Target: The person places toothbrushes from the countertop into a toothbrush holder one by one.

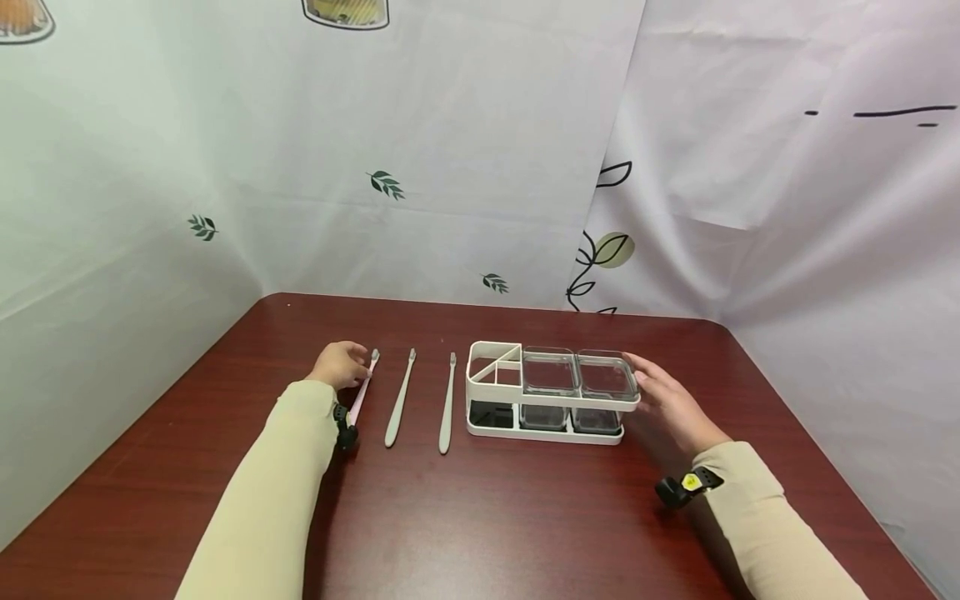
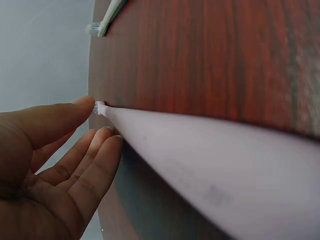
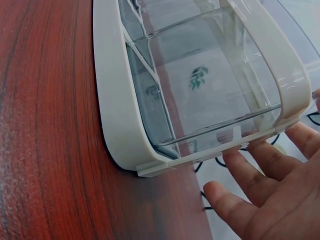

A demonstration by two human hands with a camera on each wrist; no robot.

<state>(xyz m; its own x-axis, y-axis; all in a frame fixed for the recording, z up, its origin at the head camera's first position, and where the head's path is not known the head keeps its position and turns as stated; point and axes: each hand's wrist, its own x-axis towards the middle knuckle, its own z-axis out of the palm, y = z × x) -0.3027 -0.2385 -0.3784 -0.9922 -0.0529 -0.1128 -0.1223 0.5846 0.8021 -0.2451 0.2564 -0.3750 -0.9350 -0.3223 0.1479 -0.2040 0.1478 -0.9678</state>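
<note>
Taking twelve o'clock as the far edge of the table (image 1: 480, 525), your left hand (image 1: 341, 365) is at the upper end of the pink brush (image 1: 361, 402), on its nine o'clock side. The thumb and fingers are loosely bent, with a gap between their tips: the thumb lies by the bristles and the fingers by the narrow neck, and you have no closed grip on the brush. Whether the tips actually touch it, I cannot tell. The pink brush lies with its head between twelve and one. At its three o'clock lie two pale brushes, the middle brush (image 1: 399, 404) and then the third brush (image 1: 447, 404), well apart from each other, heads toward twelve. Just past the third brush, again toward three, the white rack (image 1: 555, 401) stands upright. It has divided slots at its nine o'clock end and two clear cups, the inner cup (image 1: 550, 375) and the outer cup (image 1: 606, 379), side by side toward three. Your right hand (image 1: 671, 407) is at the rack's three o'clock end, spread and only slightly bent, with fingertips against the end and nothing gripped. A pale cloth (image 1: 480, 125) with leaf prints hangs beyond the table at twelve.
</note>
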